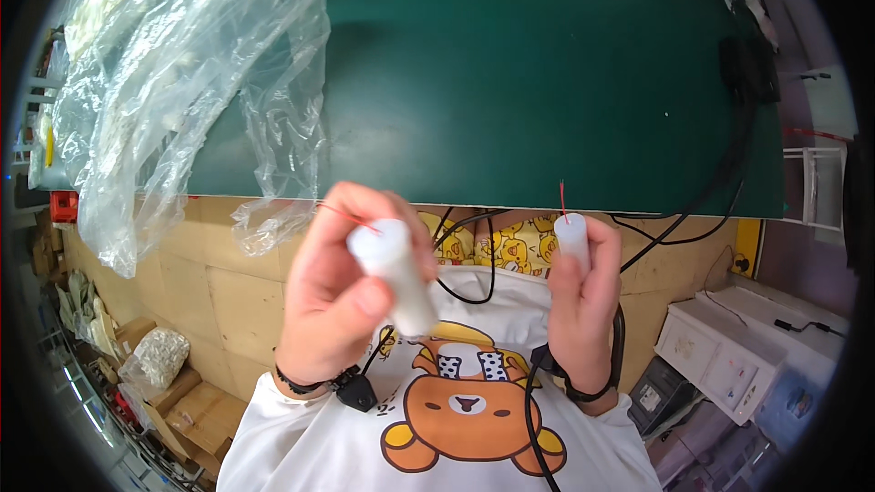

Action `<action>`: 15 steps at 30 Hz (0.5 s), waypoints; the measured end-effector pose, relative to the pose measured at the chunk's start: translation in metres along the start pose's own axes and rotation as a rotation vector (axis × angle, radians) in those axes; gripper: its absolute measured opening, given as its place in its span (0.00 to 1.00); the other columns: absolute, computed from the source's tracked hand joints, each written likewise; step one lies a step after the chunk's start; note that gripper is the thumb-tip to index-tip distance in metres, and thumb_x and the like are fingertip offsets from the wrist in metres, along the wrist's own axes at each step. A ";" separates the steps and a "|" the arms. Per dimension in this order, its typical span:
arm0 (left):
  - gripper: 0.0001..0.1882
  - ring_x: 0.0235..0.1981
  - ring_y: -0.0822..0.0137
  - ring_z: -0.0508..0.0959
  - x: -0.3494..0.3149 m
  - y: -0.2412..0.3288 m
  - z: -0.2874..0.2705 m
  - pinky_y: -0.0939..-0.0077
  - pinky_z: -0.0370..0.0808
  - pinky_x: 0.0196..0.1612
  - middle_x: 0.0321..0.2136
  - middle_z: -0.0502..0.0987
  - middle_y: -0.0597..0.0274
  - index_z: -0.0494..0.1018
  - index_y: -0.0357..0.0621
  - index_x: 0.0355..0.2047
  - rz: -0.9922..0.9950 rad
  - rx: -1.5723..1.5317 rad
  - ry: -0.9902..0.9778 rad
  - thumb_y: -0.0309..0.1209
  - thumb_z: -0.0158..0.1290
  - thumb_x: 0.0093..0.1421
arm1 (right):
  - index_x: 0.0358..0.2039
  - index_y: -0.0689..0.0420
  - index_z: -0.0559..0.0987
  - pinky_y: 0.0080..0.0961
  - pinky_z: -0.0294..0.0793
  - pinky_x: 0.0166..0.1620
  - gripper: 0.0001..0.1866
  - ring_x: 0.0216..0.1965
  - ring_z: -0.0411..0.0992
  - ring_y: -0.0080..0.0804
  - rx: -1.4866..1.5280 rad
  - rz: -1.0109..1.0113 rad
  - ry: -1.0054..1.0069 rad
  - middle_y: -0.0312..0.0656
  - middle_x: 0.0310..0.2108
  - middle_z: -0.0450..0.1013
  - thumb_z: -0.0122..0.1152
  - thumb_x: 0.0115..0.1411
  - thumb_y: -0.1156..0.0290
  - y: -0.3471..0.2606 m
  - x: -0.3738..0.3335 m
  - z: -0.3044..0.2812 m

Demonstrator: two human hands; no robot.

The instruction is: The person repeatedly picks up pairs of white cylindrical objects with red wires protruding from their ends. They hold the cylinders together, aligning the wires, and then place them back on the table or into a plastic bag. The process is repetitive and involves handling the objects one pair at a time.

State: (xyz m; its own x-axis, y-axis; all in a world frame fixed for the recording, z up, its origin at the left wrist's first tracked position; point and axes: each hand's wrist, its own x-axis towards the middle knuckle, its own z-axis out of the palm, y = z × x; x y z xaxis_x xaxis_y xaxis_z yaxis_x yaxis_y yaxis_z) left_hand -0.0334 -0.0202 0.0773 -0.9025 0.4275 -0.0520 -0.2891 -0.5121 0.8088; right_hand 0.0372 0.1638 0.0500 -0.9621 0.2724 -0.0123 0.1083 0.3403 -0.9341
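Observation:
In my left hand (333,287) I grip a white cylinder (401,282), tilted with its round end up; a thin red wire (344,213) comes out of that end. My right hand (586,314) pinches a second, similar white cylinder (571,239) between thumb and fingers, and two short red wire ends (562,196) stick up from its top. Both hands are over my lap, just short of the table's front edge, and the cylinders are apart. The lower part of the right-hand cylinder is hidden by my thumb. Each wrist wears a dark band with a cable.
A green table (547,82) spans the far side. A large clear plastic bag (200,64) with white pieces hangs over its left front edge. Black cables (702,205) run down at the right. Cardboard boxes (196,410) lie on the floor at left; a white cabinet (720,346) stands at right.

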 end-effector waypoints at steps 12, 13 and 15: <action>0.19 0.21 0.77 0.60 0.007 -0.007 -0.008 0.86 0.58 0.21 0.24 0.61 0.65 0.58 0.40 0.36 0.045 0.112 0.090 0.44 0.46 0.56 | 0.42 0.67 0.63 0.30 0.71 0.22 0.21 0.24 0.72 0.45 -0.733 -0.242 0.356 0.53 0.29 0.70 0.59 0.50 0.75 0.038 0.001 0.020; 0.19 0.21 0.77 0.60 0.008 -0.007 -0.009 0.86 0.58 0.21 0.24 0.61 0.65 0.58 0.40 0.36 0.037 0.109 0.085 0.44 0.46 0.56 | 0.42 0.68 0.63 0.31 0.71 0.22 0.21 0.23 0.72 0.46 -0.767 -0.256 0.365 0.54 0.29 0.70 0.59 0.50 0.76 0.039 0.001 0.022; 0.22 0.23 0.74 0.64 0.009 -0.008 -0.011 0.85 0.61 0.24 0.26 0.64 0.60 0.58 0.41 0.37 -0.010 0.065 0.125 0.44 0.51 0.52 | 0.41 0.69 0.62 0.31 0.71 0.22 0.21 0.23 0.71 0.47 -0.812 -0.273 0.384 0.56 0.30 0.70 0.60 0.49 0.76 0.040 0.002 0.026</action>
State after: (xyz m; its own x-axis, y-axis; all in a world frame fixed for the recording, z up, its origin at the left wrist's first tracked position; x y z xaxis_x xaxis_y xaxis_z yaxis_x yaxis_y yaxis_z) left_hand -0.0424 -0.0206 0.0638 -0.9337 0.3339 -0.1291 -0.2804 -0.4577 0.8438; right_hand 0.0330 0.1551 0.0034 -0.8473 0.3193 0.4245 0.1714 0.9208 -0.3504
